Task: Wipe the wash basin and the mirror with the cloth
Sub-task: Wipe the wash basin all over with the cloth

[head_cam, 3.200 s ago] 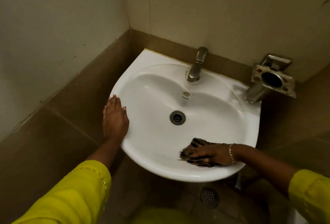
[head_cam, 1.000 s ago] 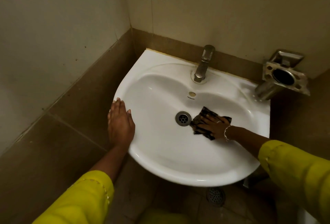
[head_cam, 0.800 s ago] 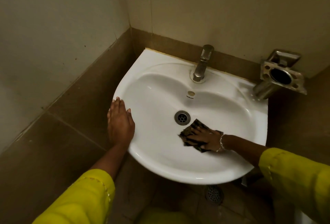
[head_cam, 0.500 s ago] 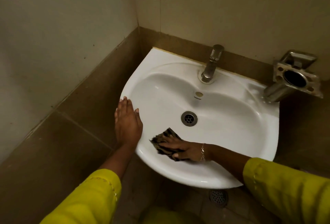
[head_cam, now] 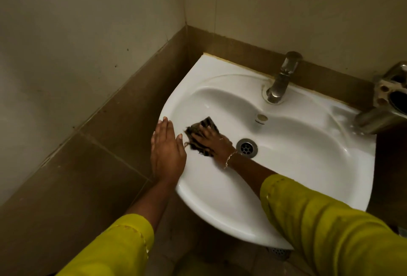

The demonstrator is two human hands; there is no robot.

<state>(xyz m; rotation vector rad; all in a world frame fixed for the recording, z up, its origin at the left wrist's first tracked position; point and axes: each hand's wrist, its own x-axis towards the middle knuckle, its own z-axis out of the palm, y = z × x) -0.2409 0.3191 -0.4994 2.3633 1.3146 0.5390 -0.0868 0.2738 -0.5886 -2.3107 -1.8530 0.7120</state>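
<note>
Right hand (head_cam: 212, 142) is flat on the cloth (head_cam: 207, 122), fingers spread and fairly straight, pressing it down rather than gripping; nothing curls round it. The cloth is dark, striped and crumpled. It sits on the left inner slope of the wash basin (head_cam: 308, 161), left of the drain (head_cam: 246, 147) and just below the left rim. Most of it is under the palm and fingers, with one corner poking out toward the back wall and a frayed edge toward the left. Key relation: the cloth is right beside the left hand (head_cam: 167, 150), the frayed end almost at the thumb; cannot tell if they touch. No room to go further left, so the open bowl lies to the right and back, toward the tap (head_cam: 282, 77). The basin's long axis runs left to right, so the next stroke probably sweeps back across. The right forearm reaches diagonally over the front of the bowl, wrist low, bracelet visible, yellow sleeve at the front rim. The left hand lies palm down on the left rim with fingers straight and together, pointing away, bracing. A metal holder (head_cam: 387, 104) sits at the right edge. The mirror is not in view, so that part is judged not yet done.
</note>
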